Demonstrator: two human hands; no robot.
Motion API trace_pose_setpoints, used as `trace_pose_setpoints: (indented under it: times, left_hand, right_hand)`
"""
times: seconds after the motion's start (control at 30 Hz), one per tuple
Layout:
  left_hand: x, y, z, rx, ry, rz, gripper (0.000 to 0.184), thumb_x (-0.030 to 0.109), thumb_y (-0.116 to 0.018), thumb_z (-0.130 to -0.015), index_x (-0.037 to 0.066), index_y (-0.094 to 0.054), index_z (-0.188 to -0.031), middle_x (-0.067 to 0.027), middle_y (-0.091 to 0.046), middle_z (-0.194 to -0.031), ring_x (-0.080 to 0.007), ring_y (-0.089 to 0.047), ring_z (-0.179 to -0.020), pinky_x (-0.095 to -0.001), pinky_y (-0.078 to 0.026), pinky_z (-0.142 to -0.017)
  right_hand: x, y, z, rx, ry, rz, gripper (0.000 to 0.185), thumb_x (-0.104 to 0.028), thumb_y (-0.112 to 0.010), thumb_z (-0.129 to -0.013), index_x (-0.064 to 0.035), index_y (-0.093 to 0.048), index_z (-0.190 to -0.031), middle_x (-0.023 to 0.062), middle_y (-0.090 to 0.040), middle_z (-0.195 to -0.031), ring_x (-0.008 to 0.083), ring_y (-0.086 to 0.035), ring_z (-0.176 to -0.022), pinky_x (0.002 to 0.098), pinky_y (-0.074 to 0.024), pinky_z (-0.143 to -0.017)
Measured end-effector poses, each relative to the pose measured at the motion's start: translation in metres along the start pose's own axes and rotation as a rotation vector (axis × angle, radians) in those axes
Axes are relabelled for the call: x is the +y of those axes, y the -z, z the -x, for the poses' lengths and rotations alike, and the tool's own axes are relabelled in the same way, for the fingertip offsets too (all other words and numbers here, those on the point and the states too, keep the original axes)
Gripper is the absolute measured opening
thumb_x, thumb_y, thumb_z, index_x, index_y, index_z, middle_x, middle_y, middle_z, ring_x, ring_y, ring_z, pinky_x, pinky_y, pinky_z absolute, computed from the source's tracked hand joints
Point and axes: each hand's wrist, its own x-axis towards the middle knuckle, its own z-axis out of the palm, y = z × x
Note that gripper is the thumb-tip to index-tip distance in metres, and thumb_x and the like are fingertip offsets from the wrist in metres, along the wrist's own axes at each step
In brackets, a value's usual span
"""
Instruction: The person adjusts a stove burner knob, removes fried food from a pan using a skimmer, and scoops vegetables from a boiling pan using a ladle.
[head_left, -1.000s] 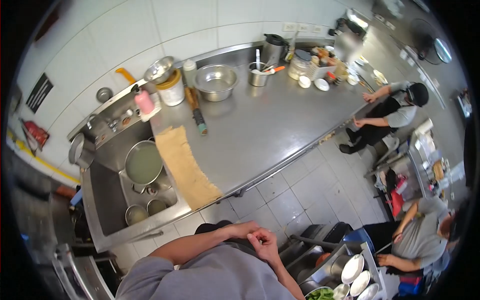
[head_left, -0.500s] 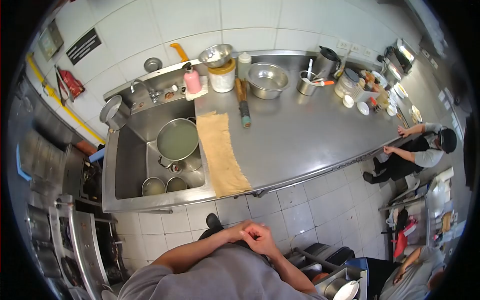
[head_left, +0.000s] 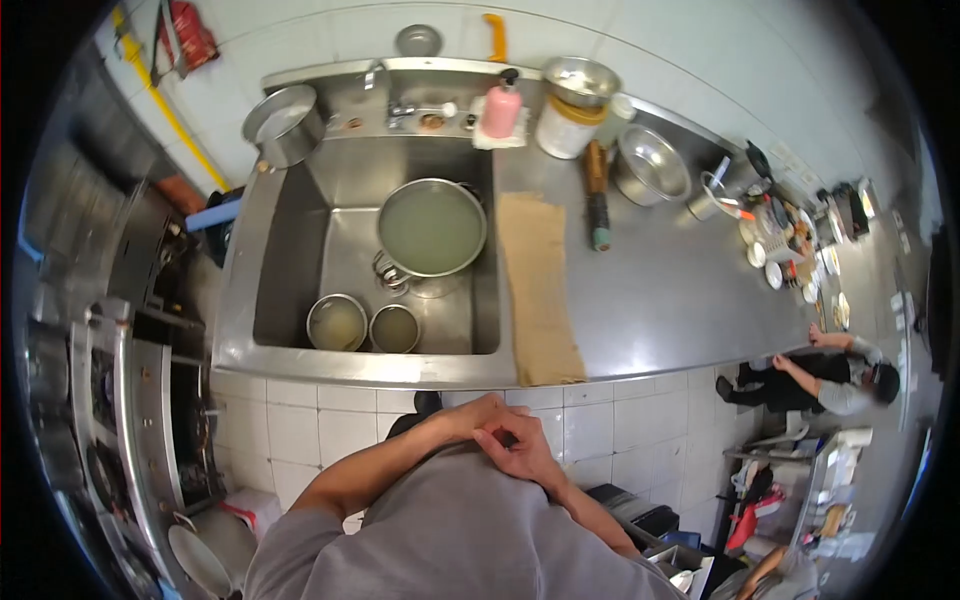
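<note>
My left hand (head_left: 474, 416) and my right hand (head_left: 521, 446) meet in front of my waist, near the counter's front edge. The fingers of my right hand are curled, and whatever they may pinch is too small to name. My left hand's fingers are mostly hidden behind the right. Beyond them is a steel sink (head_left: 345, 270) with a large pot of cloudy liquid (head_left: 431, 228) and two small containers, one at the left (head_left: 337, 324) and one beside it (head_left: 396, 329). A tan cloth (head_left: 540, 290) lies flat on the counter right of the sink.
A pink soap bottle (head_left: 502, 108), a white tub (head_left: 568, 128), a steel bowl (head_left: 652, 165) and a wrapped-handled tool (head_left: 598, 200) stand or lie along the back. Two people, one at the counter's far end (head_left: 845, 390), are at the right. A stove (head_left: 150, 420) is at the left.
The view has turned left, so the sink now lies in front of me and the counter reaches off to the right. My hands stay together at my waist.
</note>
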Motion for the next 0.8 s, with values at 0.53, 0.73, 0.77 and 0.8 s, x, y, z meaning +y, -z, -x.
trace_pose_setpoints:
  times: [0.53,0.73,0.77,0.8]
  left_hand:
    - [0.002,-0.017,0.146,1.136,0.298,0.367,0.043,0.031,-0.047,-0.084,-0.005,-0.054,-0.061,-0.0037,-0.052,-0.052,-0.0049,-0.043,-0.054,-0.0249,-0.037,-0.048]
    - [0.058,-0.038,0.156,1.055,0.211,0.588,0.030,0.026,-0.048,-0.086,0.002,-0.059,-0.072,-0.0032,-0.059,-0.068,-0.0099,-0.055,-0.070,-0.0228,-0.043,-0.061]
    - [0.071,-0.041,0.143,1.093,0.166,0.589,0.031,0.025,-0.048,-0.086,0.001,-0.059,-0.071,-0.0032,-0.059,-0.067,-0.0092,-0.054,-0.069,-0.0229,-0.042,-0.061]
    - [0.084,-0.040,0.130,1.127,0.124,0.589,0.031,0.024,-0.048,-0.086,0.000,-0.059,-0.069,-0.0032,-0.059,-0.067,-0.0084,-0.053,-0.068,-0.0231,-0.042,-0.061]
  right_hand:
    - [-0.032,-0.097,-0.094,-0.788,0.221,-0.230,0.010,-0.005,-0.062,-0.072,-0.0039,-0.054,-0.066,0.0027,-0.051,-0.052,0.0091,-0.046,-0.044,0.0222,-0.0342,-0.043]
    - [-0.041,-0.087,-0.136,-0.890,0.193,-0.298,0.009,-0.006,-0.060,-0.075,0.0002,-0.054,-0.072,0.0055,-0.057,-0.061,0.0084,-0.054,-0.055,0.0213,-0.0411,-0.051]
    - [-0.041,-0.085,-0.141,-0.926,0.163,-0.312,0.009,-0.007,-0.059,-0.076,0.0006,-0.054,-0.076,0.0066,-0.058,-0.065,0.0106,-0.055,-0.059,0.0226,-0.0432,-0.055]
    - [-0.041,-0.082,-0.144,-0.959,0.133,-0.327,0.012,-0.009,-0.058,-0.076,0.0011,-0.055,-0.081,0.0076,-0.058,-0.070,0.0129,-0.056,-0.062,0.0239,-0.0453,-0.059]
